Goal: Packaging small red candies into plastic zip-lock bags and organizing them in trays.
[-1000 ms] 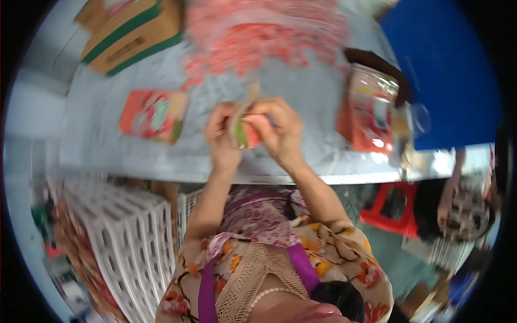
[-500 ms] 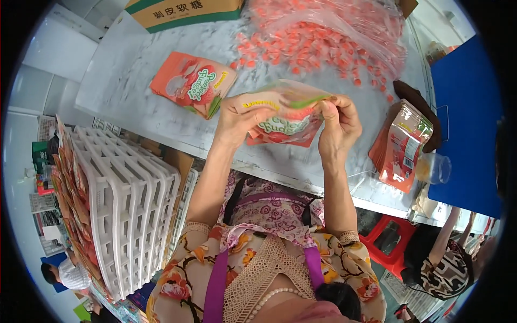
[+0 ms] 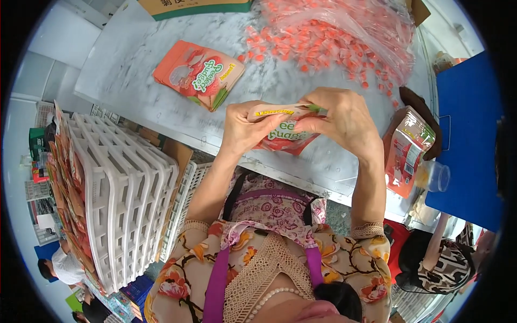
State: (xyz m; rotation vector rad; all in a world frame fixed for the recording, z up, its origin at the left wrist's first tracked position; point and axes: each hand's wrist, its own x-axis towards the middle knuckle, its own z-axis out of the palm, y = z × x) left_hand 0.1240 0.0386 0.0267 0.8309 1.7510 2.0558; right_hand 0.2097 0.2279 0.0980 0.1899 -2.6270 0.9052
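Between my hands is a red and pink candy pouch [image 3: 283, 134], held upright over the near edge of the table. My left hand [image 3: 245, 126] pinches its upper left part, thumb on the front. With the thumb bent in, my right hand [image 3: 342, 118] grips the upper right part. The pouch's top edge is pressed nearly together; its inside is hidden. Just beyond my left hand lies a stack of similar pouches [image 3: 199, 74], face up. Past my right hand spreads a heap of small wrapped red candies [image 3: 318, 51], partly under a clear plastic bag [image 3: 371, 32].
More pouches [image 3: 406, 156] lie at the right, next to a clear plastic cup [image 3: 437, 177] and a blue panel [image 3: 468, 129]. A cardboard box [image 3: 199, 6] stands at the back. White crates [image 3: 124, 199] are stacked at the left. Another person [image 3: 441, 258] is at the lower right.
The pouch's mouth, spread wide before, has come together. My right hand has turned inward over the top edge, its thumb moving left across the front. My left hand keeps its hold.
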